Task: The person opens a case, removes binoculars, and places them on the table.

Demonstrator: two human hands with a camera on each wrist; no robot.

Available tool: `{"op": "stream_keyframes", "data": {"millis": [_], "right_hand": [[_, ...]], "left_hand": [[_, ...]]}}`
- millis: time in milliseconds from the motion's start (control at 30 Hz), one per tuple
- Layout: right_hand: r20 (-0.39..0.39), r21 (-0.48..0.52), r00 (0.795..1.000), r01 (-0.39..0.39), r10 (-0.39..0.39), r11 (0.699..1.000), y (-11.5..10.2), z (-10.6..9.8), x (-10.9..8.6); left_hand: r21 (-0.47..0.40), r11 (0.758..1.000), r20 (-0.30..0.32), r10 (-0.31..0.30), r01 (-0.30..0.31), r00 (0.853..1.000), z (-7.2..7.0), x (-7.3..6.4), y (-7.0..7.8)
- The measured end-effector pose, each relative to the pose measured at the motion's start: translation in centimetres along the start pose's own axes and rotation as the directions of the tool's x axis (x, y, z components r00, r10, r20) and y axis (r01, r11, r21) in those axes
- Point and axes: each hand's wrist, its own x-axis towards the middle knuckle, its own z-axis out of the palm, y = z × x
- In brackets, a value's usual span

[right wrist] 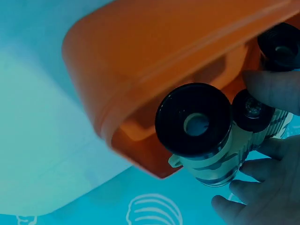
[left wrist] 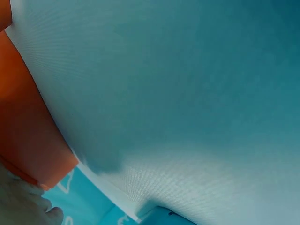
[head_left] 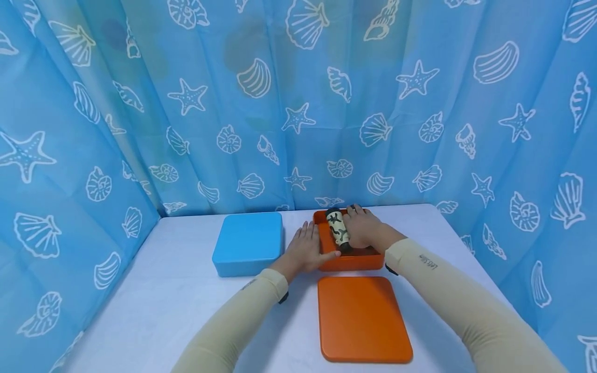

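Observation:
Camouflage-patterned binoculars [head_left: 338, 228] with black eyepieces [right wrist: 194, 119] are at the orange box [head_left: 350, 264], partly inside its walls. My right hand [head_left: 364, 228] grips them from the right, thumb on one side near the black centre wheel [right wrist: 253, 109] and fingers on the other. My left hand [head_left: 305, 248] rests against the box's left wall, fingers straight and pointing away, thumb stretched over the front rim. In the left wrist view only the fingertips [left wrist: 40, 206] show beside the orange wall. My right hand covers much of the binoculars in the head view.
An orange lid [head_left: 364, 318] lies flat on the white table [head_left: 172, 290], in front of the box. Left of my left hand stands a blue box [head_left: 249, 243] with its top covered. A blue shell-print curtain [head_left: 298, 103] hangs behind the table and along its sides.

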Motion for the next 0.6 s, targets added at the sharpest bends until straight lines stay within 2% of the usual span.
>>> {"op": "stream_keyframes", "data": {"millis": [233,600], "right_hand": [[-0.019,-0.011,1.000,0.023,-0.023,1.000,1.7,-0.8,-0.7],[-0.145,0.004,0.989,0.003,-0.003,1.000,4.2,-0.8,-2.6]], "left_hand": [[-0.011,1.000,-0.001,0.007,-0.007,1.000,0.1,-0.1,-0.1],[-0.020,1.000,-0.018,0.012,-0.012,1.000,0.2,0.0,-0.1]]}}
